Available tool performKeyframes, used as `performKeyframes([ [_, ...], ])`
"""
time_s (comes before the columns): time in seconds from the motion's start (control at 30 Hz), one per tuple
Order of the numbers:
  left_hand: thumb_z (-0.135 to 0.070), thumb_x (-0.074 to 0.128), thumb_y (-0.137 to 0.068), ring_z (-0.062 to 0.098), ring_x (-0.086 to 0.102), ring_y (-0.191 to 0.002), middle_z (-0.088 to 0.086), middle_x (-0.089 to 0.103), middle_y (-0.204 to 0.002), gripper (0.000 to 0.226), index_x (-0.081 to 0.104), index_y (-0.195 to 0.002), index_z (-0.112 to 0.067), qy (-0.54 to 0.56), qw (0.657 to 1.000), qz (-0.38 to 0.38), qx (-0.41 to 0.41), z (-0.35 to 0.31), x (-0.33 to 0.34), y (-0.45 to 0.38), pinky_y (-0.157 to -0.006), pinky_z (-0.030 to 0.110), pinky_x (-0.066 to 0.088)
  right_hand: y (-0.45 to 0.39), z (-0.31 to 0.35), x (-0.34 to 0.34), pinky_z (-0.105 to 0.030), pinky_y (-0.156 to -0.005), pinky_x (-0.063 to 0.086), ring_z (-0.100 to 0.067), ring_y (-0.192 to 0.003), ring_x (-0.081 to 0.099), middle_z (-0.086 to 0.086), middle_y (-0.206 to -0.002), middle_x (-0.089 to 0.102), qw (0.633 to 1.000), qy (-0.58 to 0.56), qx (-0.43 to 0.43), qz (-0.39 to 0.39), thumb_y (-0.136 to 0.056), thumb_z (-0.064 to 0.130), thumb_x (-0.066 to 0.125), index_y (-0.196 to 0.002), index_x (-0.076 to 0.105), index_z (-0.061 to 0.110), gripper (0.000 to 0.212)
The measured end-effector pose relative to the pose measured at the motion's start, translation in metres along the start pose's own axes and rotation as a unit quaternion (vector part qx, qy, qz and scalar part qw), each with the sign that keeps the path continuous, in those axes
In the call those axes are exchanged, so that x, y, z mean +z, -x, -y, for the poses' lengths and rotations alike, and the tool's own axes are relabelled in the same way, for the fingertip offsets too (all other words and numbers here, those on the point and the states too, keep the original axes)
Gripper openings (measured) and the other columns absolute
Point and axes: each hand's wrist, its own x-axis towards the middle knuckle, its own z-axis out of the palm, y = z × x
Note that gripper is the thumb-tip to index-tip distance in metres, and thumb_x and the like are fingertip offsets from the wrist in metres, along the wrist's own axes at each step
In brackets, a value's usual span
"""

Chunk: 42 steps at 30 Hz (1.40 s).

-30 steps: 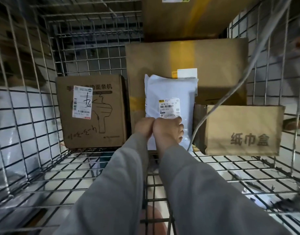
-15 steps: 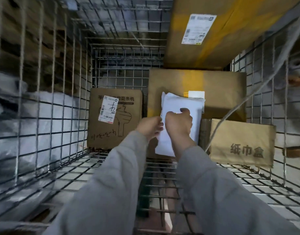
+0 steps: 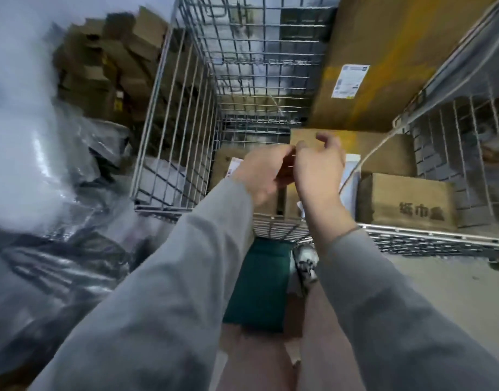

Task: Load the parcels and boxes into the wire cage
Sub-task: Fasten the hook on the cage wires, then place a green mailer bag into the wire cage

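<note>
Parcels, like the white mailer [image 3: 350, 179] propped far inside the wire cage [image 3: 186, 136] between boxes, look soft and light, best pinched by an edge, while both the left hand [image 3: 261, 176] and right hand [image 3: 317, 170] hover loose-fingered, holding nothing.

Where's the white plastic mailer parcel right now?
The white plastic mailer parcel stands on the cage floor, mostly hidden behind the right hand, just left of the small printed cardboard box.

- Wire cage [image 3: 186, 131]: silvery grey grid.
- Large box [image 3: 384, 52]: brown with a yellow stripe and a white label [image 3: 350, 80].
- Small box [image 3: 406, 201]: brown, dark printed characters.
- Sleeves [image 3: 186, 277]: plain grey.
- Parcel [image 3: 351, 176]: white.
</note>
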Motion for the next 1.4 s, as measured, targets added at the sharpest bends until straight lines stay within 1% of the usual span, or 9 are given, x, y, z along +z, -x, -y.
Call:
performKeyframes([
  [0.17,-0.013,0.041,-0.099,0.018,0.056,-0.073,0.008,0.057,-0.081,0.019,0.057,-0.092,-0.007,0.054,0.999,0.008,-0.002,0.04,-0.025,0.063,-0.059,0.023,0.051,0.088,-0.021,-0.011,-0.021,-0.095,0.038,-0.01,-0.109,0.051,0.002,-0.119,0.052,0.996,-0.074,-0.028,0.038,-0.089,0.012,0.053,-0.105,0.051,0.027,0.023],
  [0.3,-0.011,0.04,-0.1,0.022,0.061,-0.087,0.01,0.064,-0.092,0.025,0.059,-0.114,-0.003,0.083,0.993,0.054,-0.068,0.106,-0.045,0.077,-0.066,0.024,0.054,0.128,-0.081,-0.008,-0.034,-0.099,0.046,-0.02,-0.11,0.057,-0.005,-0.116,0.059,0.998,-0.045,0.0,0.043,-0.083,0.021,0.054,-0.098,0.056,0.029,0.017],
  [0.47,-0.017,0.044,-0.1,0.002,0.053,-0.041,-0.005,0.055,-0.044,0.05,0.06,-0.053,-0.014,0.058,0.987,0.001,-0.147,0.195,-0.074,0.053,-0.056,0.018,0.04,0.127,-0.163,-0.005,-0.024,-0.081,0.037,-0.004,-0.08,0.052,0.003,-0.106,0.052,0.992,0.005,0.126,0.019,-0.092,0.022,0.052,-0.114,0.055,0.029,0.024],
  [0.73,-0.015,0.047,-0.095,0.008,0.042,-0.047,-0.004,0.046,-0.055,0.029,0.043,-0.066,-0.018,-0.046,0.956,-0.156,-0.243,0.339,-0.13,-0.044,-0.046,0.019,0.04,0.067,-0.325,0.026,-0.035,-0.102,0.036,-0.032,-0.126,0.046,-0.011,-0.134,0.051,0.95,0.17,0.26,0.02,-0.089,0.022,0.052,-0.135,0.049,0.016,0.046],
  [0.87,-0.021,0.051,-0.091,0.014,0.05,-0.069,-0.001,0.053,-0.079,0.014,0.056,-0.078,-0.018,-0.14,0.939,-0.188,-0.251,0.387,-0.148,-0.083,-0.087,0.038,0.047,0.041,-0.398,0.045,-0.036,-0.087,0.048,-0.033,-0.107,0.057,-0.011,-0.126,0.058,0.938,0.178,0.281,0.096,-0.085,0.022,0.05,-0.135,0.046,0.017,0.05],
  [0.97,-0.022,0.058,-0.088,0.024,0.058,-0.084,0.008,0.06,-0.099,0.034,0.058,-0.119,-0.008,-0.145,0.927,-0.198,-0.284,0.418,-0.156,-0.108,-0.084,0.036,0.049,0.024,-0.434,0.061,-0.032,-0.084,0.046,-0.032,-0.1,0.058,-0.012,-0.124,0.059,0.923,0.182,0.303,0.154,-0.089,0.023,0.053,-0.133,0.048,0.013,0.046],
  [1.13,-0.028,0.063,-0.084,0.03,0.057,-0.111,0.012,0.057,-0.129,0.055,0.049,-0.134,-0.01,-0.111,0.928,-0.205,-0.291,0.447,-0.163,-0.125,-0.09,0.034,0.049,0.023,-0.456,0.088,-0.035,-0.091,0.05,-0.034,-0.112,0.06,-0.017,-0.121,0.063,0.912,0.068,0.355,0.192,-0.088,0.017,0.062,-0.128,0.052,0.003,0.043],
  [1.23,-0.029,0.054,-0.094,0.03,0.05,-0.121,0.009,0.05,-0.137,0.052,0.04,-0.141,-0.012,-0.075,0.931,-0.202,-0.296,0.448,-0.158,-0.118,-0.088,0.032,0.041,0.026,-0.464,0.098,-0.041,-0.096,0.051,-0.03,-0.108,0.063,-0.008,-0.121,0.064,0.903,0.005,0.385,0.19,-0.07,0.032,0.074,-0.126,0.054,0.004,0.065],
  [1.4,-0.031,0.058,-0.09,0.025,0.056,-0.091,0.012,0.06,-0.113,0.046,0.054,-0.13,-0.007,-0.067,0.933,-0.172,-0.309,0.452,-0.143,-0.101,-0.075,0.033,0.047,0.026,-0.461,0.101,-0.029,-0.072,0.051,-0.022,-0.084,0.064,-0.008,-0.106,0.068,0.901,0.021,0.367,0.229,-0.084,0.03,0.068,-0.11,0.065,0.005,0.037],
])
